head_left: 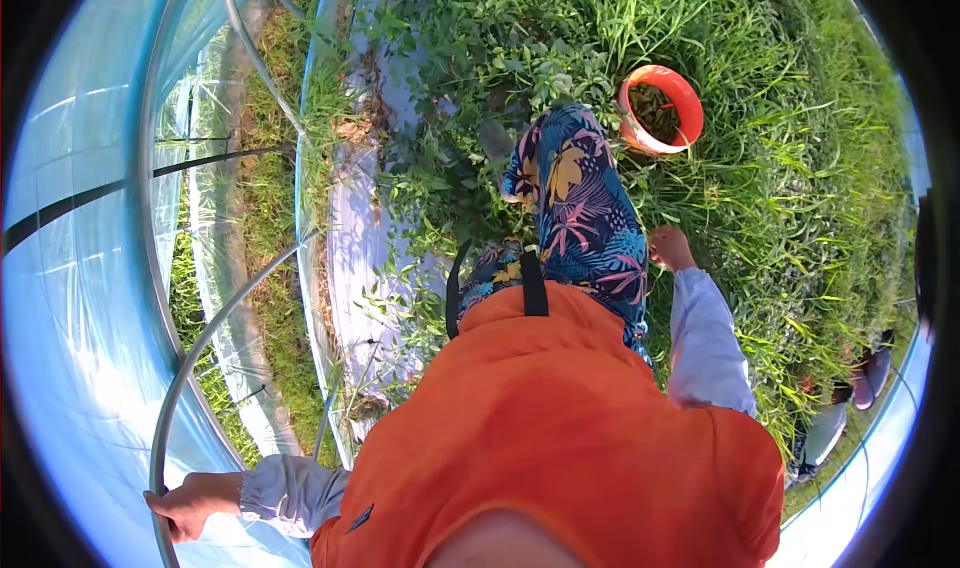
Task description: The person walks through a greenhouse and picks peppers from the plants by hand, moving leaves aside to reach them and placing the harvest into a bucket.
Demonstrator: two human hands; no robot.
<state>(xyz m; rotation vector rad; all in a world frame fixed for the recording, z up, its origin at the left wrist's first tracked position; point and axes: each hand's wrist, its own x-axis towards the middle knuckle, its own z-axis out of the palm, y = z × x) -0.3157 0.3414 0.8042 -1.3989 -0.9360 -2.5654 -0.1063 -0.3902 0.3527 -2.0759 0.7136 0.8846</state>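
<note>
My left hand (188, 503) is wrapped around a grey metal hoop pipe (200, 343) of the plastic tunnel, at the lower left. Beside my right thigh, my right hand (670, 248) hangs with its fingers curled in; I see nothing in it. Ahead of that hand, a red-orange bucket (683, 93) stands in the grass with green leaves or pods (655, 115) inside. Leafy green plants (430, 198) grow close in front of my patterned trousers (590, 208).
Blue plastic sheeting (70, 298) curves along the left over the hoops, with a dark strap (100, 193) across it. Pale mulch film (355, 238) covers the bed. Tall grass (770, 198) fills the right. Another person's legs (825, 433) show at the lower right edge.
</note>
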